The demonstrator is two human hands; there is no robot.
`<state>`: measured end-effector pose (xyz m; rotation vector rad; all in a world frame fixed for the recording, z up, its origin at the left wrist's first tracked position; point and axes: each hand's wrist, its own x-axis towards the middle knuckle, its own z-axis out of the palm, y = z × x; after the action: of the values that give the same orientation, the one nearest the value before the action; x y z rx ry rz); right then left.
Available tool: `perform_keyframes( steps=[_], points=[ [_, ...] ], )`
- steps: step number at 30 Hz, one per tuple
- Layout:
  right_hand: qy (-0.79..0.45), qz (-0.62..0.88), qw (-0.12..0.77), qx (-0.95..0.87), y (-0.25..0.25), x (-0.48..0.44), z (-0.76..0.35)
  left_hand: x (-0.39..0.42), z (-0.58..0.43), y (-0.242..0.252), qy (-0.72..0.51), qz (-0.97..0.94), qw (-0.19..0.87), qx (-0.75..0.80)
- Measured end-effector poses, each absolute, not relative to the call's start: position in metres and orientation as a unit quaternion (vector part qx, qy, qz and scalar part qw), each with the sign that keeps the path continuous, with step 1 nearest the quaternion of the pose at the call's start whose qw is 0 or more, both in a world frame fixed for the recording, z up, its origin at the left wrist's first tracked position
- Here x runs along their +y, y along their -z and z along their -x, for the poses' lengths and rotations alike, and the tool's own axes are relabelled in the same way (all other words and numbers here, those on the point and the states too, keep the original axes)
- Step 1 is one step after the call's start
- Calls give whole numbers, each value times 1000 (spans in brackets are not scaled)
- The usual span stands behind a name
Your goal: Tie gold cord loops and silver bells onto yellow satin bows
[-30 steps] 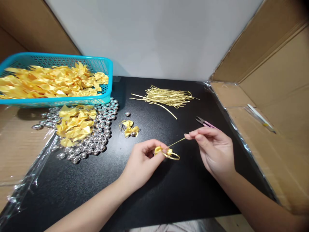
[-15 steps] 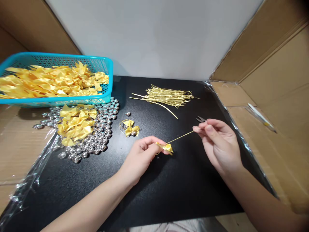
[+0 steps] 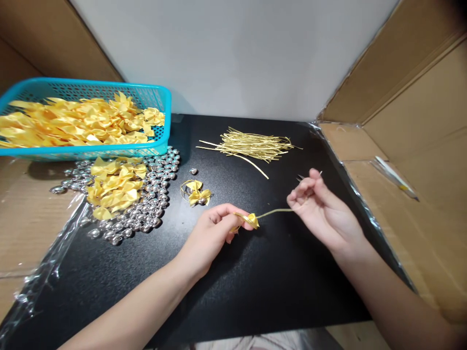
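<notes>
My left hand [image 3: 211, 236] pinches a small yellow ribbon bow [image 3: 252, 220] between thumb and fingers, above the black table [image 3: 277, 272]. From the bow a thin gold cord [image 3: 275, 210] runs slackly across to my right hand [image 3: 330, 214], whose fingers are curled round it. A short pale tip [image 3: 320, 173] pokes out above the right thumb; what it belongs to is unclear. Dark pointed prongs [image 3: 299, 178] show behind the right fingers, and whether that hand holds them is hidden. Left of my left hand lie bows tied with cord and silver beads [image 3: 199, 196].
A blue basket [image 3: 168, 121] of yellow bows stands at the back left. Below it, more bows [image 3: 116, 187] lie among silver beads [image 3: 146, 218]. Gold cords [image 3: 255, 145] are bundled at the back. A white-handled tool [image 3: 396, 179] rests on cardboard at right.
The cord between my hands has gone from taut and slanting to slack. My right hand has turned, its fingers curling differently. The bow in my left hand has tilted slightly.
</notes>
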<state>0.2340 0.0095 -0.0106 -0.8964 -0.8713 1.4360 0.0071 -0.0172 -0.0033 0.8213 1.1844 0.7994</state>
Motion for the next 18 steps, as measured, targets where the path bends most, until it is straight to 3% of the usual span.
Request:
perform_keyframes(
  steps=[6,13,18],
  points=[
    [-694,319,567,-309,-5,3,-225,-17,-7,2,-358,-356,686,524],
    [-643,356,542,-408,-23,-3,-229,-16,-7,5,-361,-357,683,525],
    [-667,306,591,-334,-30,-1,-235,-15,-6,7,-364,-352,684,526]
  ],
)
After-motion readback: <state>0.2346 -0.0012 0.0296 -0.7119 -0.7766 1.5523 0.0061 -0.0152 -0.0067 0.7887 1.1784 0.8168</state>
